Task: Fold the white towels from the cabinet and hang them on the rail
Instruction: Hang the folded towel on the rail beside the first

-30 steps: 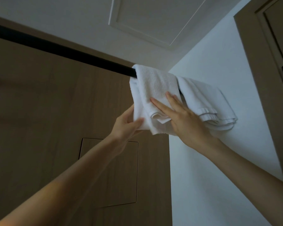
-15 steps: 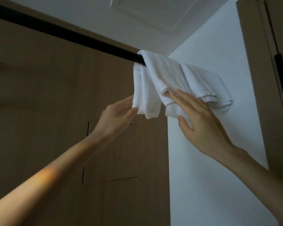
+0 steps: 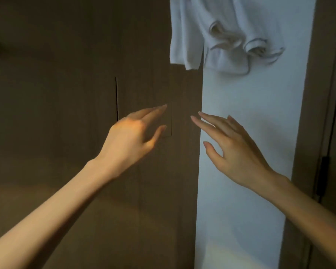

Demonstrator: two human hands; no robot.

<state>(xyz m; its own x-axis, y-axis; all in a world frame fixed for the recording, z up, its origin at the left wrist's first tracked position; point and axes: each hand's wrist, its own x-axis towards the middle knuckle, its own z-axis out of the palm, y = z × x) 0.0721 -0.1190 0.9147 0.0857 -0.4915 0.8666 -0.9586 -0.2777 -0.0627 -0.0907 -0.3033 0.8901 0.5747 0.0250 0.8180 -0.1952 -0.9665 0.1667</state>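
Near: both forearms reach up into frame. Left hand (image 3: 132, 140) and right hand (image 3: 241, 154) are empty, fingers loosely spread, with a gap between the two hands. Neither touches anything.

Behind them: wood panel (image 3: 66, 94) on the left, white wall (image 3: 241, 200) on the right, door frame (image 3: 318, 94) at the far right edge.

Containers: the only candidate is a flush hatch (image 3: 144, 94) in the wood panel. It's closed, so contents can't be seen. No basket or tray in view.

Far/top: two white towels hang side by side, touching, well above the hands. The rail itself is cropped out at the top edge. The flat towel (image 3: 184, 39) hangs straight in front of the wood panel. The bunched towel (image 3: 227, 59) in front of the white wall is rumpled, with hems curling loose at the bottom.

Handling, as a judgement: soft terry, light, limp, not fragile. It won't hold shape on its own and will likely slide on the rail if tugged from one side only. Best hold is a pinch at both lower corners or hems, pulling down evenly. The bunched towel looks like it needs that straightening.
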